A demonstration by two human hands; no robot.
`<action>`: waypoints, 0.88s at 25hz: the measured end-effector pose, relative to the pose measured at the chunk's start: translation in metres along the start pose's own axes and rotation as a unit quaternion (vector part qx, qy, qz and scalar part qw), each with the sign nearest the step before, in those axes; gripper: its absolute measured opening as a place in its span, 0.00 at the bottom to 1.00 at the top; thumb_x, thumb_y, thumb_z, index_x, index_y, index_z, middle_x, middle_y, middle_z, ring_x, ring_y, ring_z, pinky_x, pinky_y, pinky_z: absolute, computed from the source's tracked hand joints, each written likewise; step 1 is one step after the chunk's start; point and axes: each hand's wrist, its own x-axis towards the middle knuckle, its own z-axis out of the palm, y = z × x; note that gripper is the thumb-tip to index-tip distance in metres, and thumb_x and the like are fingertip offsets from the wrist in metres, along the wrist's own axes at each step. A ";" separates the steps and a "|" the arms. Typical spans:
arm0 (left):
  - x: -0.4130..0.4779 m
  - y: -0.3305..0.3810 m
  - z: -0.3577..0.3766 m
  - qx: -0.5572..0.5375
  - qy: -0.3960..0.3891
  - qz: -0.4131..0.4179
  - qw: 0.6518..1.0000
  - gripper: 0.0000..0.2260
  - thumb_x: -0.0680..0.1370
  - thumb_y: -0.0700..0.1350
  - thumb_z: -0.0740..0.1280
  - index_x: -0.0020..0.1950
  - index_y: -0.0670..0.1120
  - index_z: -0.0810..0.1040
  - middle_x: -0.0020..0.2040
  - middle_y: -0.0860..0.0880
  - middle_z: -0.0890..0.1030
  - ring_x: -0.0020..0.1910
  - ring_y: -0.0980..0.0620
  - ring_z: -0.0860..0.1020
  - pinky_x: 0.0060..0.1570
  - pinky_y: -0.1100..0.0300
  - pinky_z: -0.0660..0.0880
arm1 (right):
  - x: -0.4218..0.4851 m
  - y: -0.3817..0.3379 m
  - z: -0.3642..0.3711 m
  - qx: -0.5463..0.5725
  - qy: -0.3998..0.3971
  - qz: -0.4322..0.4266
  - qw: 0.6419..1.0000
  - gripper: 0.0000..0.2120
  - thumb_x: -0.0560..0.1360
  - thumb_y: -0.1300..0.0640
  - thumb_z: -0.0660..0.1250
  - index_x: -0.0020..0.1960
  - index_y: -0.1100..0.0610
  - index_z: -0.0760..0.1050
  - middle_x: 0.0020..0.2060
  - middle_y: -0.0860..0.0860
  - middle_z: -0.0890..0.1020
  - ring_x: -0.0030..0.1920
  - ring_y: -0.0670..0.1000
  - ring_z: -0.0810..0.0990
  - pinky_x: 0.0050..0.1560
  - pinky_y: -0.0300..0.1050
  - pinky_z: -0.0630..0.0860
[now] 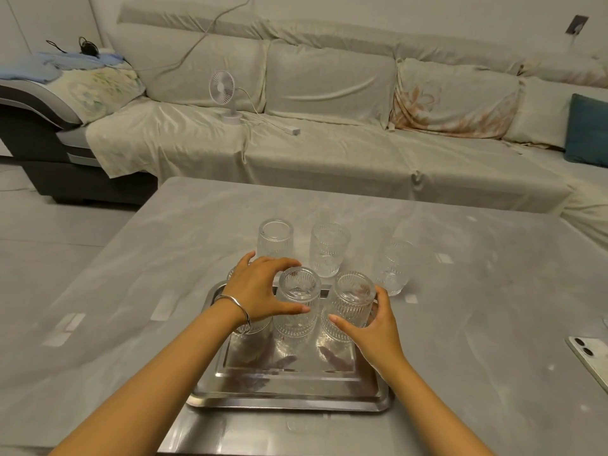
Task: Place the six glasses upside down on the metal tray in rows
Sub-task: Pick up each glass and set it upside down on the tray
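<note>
A shiny metal tray (289, 394) lies on the table in front of me. My left hand (260, 291) grips the middle ribbed glass (297, 319), which stands upside down on the tray. My right hand (375, 327) grips another upside-down glass (352, 302) beside it on the right. A third glass (251, 328) sits at the tray's left, mostly hidden under my left wrist. Behind my left hand an upside-down glass (275, 238) stands by the tray's far edge. Two upright glasses, one (329, 250) in the middle and one (393, 268) to the right, stand on the table beyond the tray.
The grey table (477, 291) reaches forward to a covered sofa (329, 143) with a small white fan (223, 90). A white phone (589, 355) lies at the table's right edge.
</note>
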 end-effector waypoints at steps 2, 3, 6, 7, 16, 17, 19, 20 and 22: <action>0.000 0.000 0.000 0.000 -0.001 -0.001 1.000 0.37 0.60 0.72 0.65 0.65 0.59 0.67 0.65 0.55 0.75 0.66 0.53 0.70 0.73 0.48 0.49 | 0.000 0.000 0.002 -0.004 -0.001 0.000 1.000 0.34 0.60 0.52 0.81 0.56 0.35 0.64 0.55 0.36 0.74 0.53 0.27 0.74 0.45 0.21 0.71; 0.000 0.000 0.000 0.001 -0.002 0.000 1.000 0.37 0.60 0.72 0.65 0.65 0.59 0.66 0.65 0.55 0.75 0.66 0.53 0.70 0.73 0.48 0.49 | 0.000 0.000 0.002 -0.005 0.000 0.000 1.000 0.34 0.60 0.52 0.81 0.56 0.35 0.64 0.55 0.36 0.74 0.53 0.26 0.73 0.45 0.20 0.71; 0.001 0.000 0.001 0.004 -0.002 0.001 1.000 0.37 0.60 0.72 0.65 0.65 0.59 0.66 0.65 0.55 0.75 0.66 0.53 0.70 0.72 0.49 0.49 | 0.002 -0.001 0.002 -0.009 -0.003 -0.002 1.000 0.34 0.61 0.52 0.80 0.57 0.36 0.63 0.56 0.38 0.74 0.54 0.31 0.75 0.46 0.23 0.72; 0.001 0.000 0.001 0.003 -0.002 0.001 1.000 0.37 0.60 0.72 0.65 0.65 0.59 0.66 0.65 0.55 0.75 0.65 0.53 0.70 0.72 0.49 0.49 | 0.002 -0.002 0.002 -0.010 -0.007 -0.003 1.000 0.35 0.61 0.51 0.80 0.58 0.37 0.63 0.56 0.39 0.74 0.56 0.36 0.76 0.47 0.25 0.73; 0.001 0.000 0.000 0.000 0.002 -0.001 1.000 0.37 0.59 0.73 0.65 0.64 0.59 0.67 0.63 0.55 0.76 0.64 0.53 0.72 0.72 0.49 0.51 | 0.034 -0.044 -0.041 -0.055 0.094 -0.112 0.988 0.27 0.68 0.48 0.74 0.63 0.48 0.67 0.60 0.47 0.71 0.61 0.49 0.72 0.59 0.33 0.66; 0.001 0.000 0.000 0.000 0.004 -0.002 1.000 0.37 0.58 0.73 0.65 0.64 0.59 0.67 0.63 0.55 0.76 0.64 0.53 0.72 0.72 0.49 0.51 | 0.048 -0.047 -0.052 -0.080 0.119 -0.108 0.984 0.27 0.68 0.50 0.74 0.64 0.49 0.67 0.60 0.47 0.70 0.63 0.50 0.71 0.61 0.36 0.66; 0.001 0.000 0.000 0.002 0.005 -0.002 1.000 0.38 0.58 0.74 0.64 0.64 0.59 0.67 0.63 0.56 0.76 0.64 0.53 0.72 0.72 0.49 0.51 | 0.074 -0.046 -0.066 -0.136 0.108 -0.034 0.984 0.36 0.67 0.49 0.75 0.70 0.52 0.63 0.68 0.51 0.64 0.69 0.52 0.65 0.68 0.46 0.64; 0.001 0.000 0.000 0.003 0.005 -0.002 1.000 0.38 0.57 0.75 0.63 0.64 0.60 0.67 0.63 0.56 0.76 0.63 0.53 0.72 0.72 0.50 0.51 | 0.083 -0.041 -0.067 -0.156 0.088 0.013 0.984 0.41 0.66 0.48 0.76 0.72 0.53 0.60 0.72 0.53 0.60 0.72 0.54 0.62 0.69 0.50 0.62; 0.001 0.000 0.000 0.004 0.005 0.000 1.000 0.39 0.56 0.76 0.61 0.64 0.60 0.67 0.62 0.56 0.77 0.63 0.53 0.72 0.72 0.50 0.52 | 0.095 -0.030 -0.064 -0.169 0.057 0.073 0.981 0.46 0.66 0.48 0.77 0.75 0.54 0.55 0.75 0.55 0.56 0.73 0.57 0.60 0.70 0.53 0.61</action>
